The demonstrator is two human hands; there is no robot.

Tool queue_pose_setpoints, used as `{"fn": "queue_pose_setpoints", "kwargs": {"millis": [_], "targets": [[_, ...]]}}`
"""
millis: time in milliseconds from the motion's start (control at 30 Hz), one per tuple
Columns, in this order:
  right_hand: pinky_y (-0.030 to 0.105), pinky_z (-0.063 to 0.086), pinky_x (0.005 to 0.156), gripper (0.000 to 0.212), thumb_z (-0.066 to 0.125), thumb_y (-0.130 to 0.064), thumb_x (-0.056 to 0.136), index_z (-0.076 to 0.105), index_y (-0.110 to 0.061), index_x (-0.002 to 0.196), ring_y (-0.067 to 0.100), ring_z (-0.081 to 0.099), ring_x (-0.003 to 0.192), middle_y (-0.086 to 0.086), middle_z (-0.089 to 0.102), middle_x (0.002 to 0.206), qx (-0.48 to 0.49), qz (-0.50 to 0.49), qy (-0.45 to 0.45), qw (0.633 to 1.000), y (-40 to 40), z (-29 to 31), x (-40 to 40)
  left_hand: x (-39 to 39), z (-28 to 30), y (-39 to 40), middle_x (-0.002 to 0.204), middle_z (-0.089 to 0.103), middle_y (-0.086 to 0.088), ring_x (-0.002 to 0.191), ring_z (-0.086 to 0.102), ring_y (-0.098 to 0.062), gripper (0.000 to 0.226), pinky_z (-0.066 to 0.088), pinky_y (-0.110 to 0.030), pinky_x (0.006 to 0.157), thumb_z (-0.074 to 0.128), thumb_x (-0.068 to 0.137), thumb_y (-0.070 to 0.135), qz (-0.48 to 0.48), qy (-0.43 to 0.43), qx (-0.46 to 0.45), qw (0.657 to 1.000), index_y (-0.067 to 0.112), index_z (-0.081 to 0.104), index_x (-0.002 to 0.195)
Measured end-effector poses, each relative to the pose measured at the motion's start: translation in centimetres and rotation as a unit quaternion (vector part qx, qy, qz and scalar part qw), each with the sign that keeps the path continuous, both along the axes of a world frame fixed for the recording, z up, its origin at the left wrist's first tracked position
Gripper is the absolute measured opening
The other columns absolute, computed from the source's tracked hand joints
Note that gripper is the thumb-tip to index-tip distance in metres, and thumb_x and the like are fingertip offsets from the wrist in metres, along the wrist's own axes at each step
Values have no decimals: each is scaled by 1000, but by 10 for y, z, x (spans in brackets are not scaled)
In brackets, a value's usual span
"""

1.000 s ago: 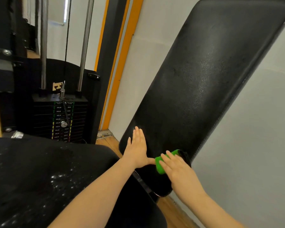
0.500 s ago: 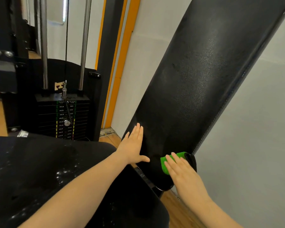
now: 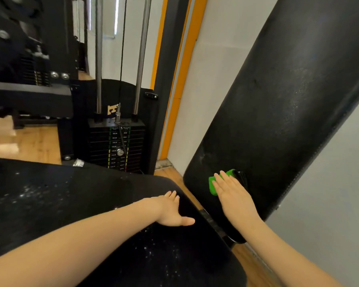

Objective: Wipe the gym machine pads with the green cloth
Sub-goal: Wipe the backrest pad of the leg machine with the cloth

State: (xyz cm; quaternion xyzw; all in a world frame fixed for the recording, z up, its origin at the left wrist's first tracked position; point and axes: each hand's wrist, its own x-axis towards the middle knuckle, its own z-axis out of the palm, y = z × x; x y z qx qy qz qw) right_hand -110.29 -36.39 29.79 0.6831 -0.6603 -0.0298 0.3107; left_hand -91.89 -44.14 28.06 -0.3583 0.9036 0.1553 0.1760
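A long black back pad leans up to the right against the wall. My right hand presses the green cloth flat against its lower end, fingers straight; most of the cloth is hidden under the palm. A wide black seat pad, speckled with wet droplets, fills the lower left. My left hand rests flat on the seat pad's far right edge, fingers straight and thumb spread out.
A black weight stack with two chrome guide rods and a cable stands behind the seat. An orange and dark door frame runs up the grey wall. Wooden floor shows at left and between the pads.
My left hand has come off the back pad and dropped onto the seat pad. My right hand has slid the cloth left across the back pad's lower end. The view shifted right.
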Motion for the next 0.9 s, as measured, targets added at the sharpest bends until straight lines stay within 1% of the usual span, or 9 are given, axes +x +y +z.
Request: {"fn": "queue_pose_setpoints", "kwargs": {"millis": [133, 267, 333, 433, 500, 600, 667, 800, 900], "targets": [[47, 44, 95, 50, 49, 3, 64, 65, 1, 112, 32, 60, 111, 17, 63, 118, -26, 20, 12, 999, 34, -24, -17, -1, -1, 0, 161, -9, -12, 149, -9, -26, 105, 6, -42, 121, 39, 88, 74, 4, -34, -8, 999, 3, -2, 153], [50, 45, 93, 52, 66, 7, 60, 63, 6, 112, 36, 59, 111, 21, 62, 118, -17, -2, -13, 1000, 42, -37, -11, -7, -10, -2, 161, -10, -11, 149, -9, -26, 107, 8, -42, 121, 41, 86, 74, 10, -41, -18, 999, 3, -2, 153], [52, 45, 92, 43, 47, 0, 76, 60, 7, 116, 37, 57, 113, 23, 60, 121, -11, 1, -27, 1000, 41, -32, -9, -9, -13, -3, 161, -10, -12, 149, -8, -27, 108, 7, -41, 122, 39, 85, 76, 10, -40, -38, 998, 3, -4, 153], [53, 40, 97, 54, 22, -3, 80, 49, 8, 126, 39, 51, 120, 25, 53, 129, 61, -6, 1, 998, 48, -25, -13, -9, -14, -3, 161, -12, -14, 148, -11, -28, 108, 1, -38, 121, 35, 86, 77, 9, -30, -35, 999, 1, -6, 152], [51, 38, 98, 47, 32, -4, 81, 49, 8, 124, 39, 53, 119, 25, 55, 127, 133, 8, 18, 991, 52, -14, -14, -12, -16, -1, 160, -14, -14, 148, -13, -28, 108, -2, -39, 120, 34, 86, 77, 21, -41, -26, 999, 1, -7, 152], [43, 45, 94, 50, 75, -6, 65, 64, 1, 113, 32, 59, 112, 18, 64, 116, 237, 6, 36, 971, 36, 17, -2, -14, -12, -2, 160, -14, -16, 148, -14, -29, 109, -4, -40, 119, 36, 86, 77, 30, -51, -18, 998, 1, -8, 151], [43, 46, 94, 54, 78, -5, 61, 65, 0, 113, 32, 59, 113, 17, 65, 116, 240, 38, 24, 970, 13, 44, 8, -7, -3, -6, 160, -13, -17, 148, -13, -30, 108, -3, -40, 119, 36, 87, 76, 64, -25, -44, 997, 0, -8, 151], [40, 11, 116, 52, 40, -11, 95, 26, -4, 145, 28, 16, 143, 12, 25, 153, 240, 111, 107, 959, -59, 84, 25, 18, 11, -18, 160, -13, -19, 148, -13, -31, 112, -3, -41, 120, 34, 85, 78, 189, 2, -68, 980, -1, -8, 151], [38, 6, 116, 48, 32, -13, 99, 24, -6, 146, 28, 11, 143, 13, 22, 153, 265, 72, 115, 955, -101, 83, 24, 25, 1, -16, 159, -15, -19, 147, -15, -31, 116, -3, -42, 120, 34, 82, 81, 260, -28, -15, 965, -2, -10, 150]]}}
